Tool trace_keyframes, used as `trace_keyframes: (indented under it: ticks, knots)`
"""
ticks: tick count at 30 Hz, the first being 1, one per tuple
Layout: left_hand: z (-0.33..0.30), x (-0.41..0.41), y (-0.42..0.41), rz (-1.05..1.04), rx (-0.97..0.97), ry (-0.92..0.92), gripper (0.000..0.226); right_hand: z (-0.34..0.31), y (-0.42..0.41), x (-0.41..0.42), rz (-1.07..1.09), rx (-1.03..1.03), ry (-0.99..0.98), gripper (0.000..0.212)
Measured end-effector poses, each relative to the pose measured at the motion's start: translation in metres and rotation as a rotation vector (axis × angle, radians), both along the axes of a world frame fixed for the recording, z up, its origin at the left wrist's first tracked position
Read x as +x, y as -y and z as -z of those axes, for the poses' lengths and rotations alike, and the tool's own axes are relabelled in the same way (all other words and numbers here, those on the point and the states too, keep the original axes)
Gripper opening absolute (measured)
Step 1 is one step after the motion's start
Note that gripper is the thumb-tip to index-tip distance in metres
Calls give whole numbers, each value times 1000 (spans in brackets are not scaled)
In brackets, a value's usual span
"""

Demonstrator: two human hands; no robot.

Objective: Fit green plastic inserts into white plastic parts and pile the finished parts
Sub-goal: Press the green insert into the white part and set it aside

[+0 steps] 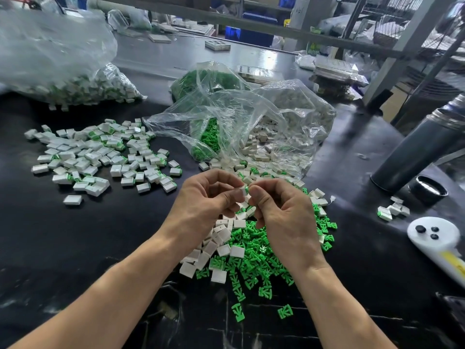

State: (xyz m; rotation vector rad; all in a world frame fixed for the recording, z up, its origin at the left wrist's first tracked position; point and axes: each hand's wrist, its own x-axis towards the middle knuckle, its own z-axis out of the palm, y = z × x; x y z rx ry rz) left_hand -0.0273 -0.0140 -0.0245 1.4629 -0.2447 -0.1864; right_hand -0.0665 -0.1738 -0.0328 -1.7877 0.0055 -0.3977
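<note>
Above a mixed heap on the black table, my left hand [206, 200] pinches a small white part [242, 192] between thumb and fingers. My right hand [281, 210] meets it from the right, pinching a green insert [246, 189] at the white part's end. Only a sliver of green shows between the fingertips. Below my hands lie loose white parts [224, 238] and loose green inserts [256, 263]. A spread pile of finished parts [100, 154], white with green edges, covers the table to the left.
An open clear bag [251, 122] of green and white pieces lies behind my hands. A second bag [57, 61] of finished parts sits far left. A dark bottle [422, 144], its cap [429, 188], a white controller [435, 235] and a few parts [392, 210] are at the right.
</note>
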Motion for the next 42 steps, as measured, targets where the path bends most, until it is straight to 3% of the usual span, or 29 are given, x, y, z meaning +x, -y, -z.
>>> trace_keyframes:
  ticks: [20, 35, 42]
  knots:
    - [-3, -2, 1, -32, 50, 34, 7, -1, -3, 2, -3, 242, -26, 9]
    - [1, -3, -2, -79, 272, 247, 27, -5, -3, -4, 24, -23, -21, 24]
    - [5, -1, -3, -75, 363, 326, 29, -4, -1, -5, 21, -115, -31, 19]
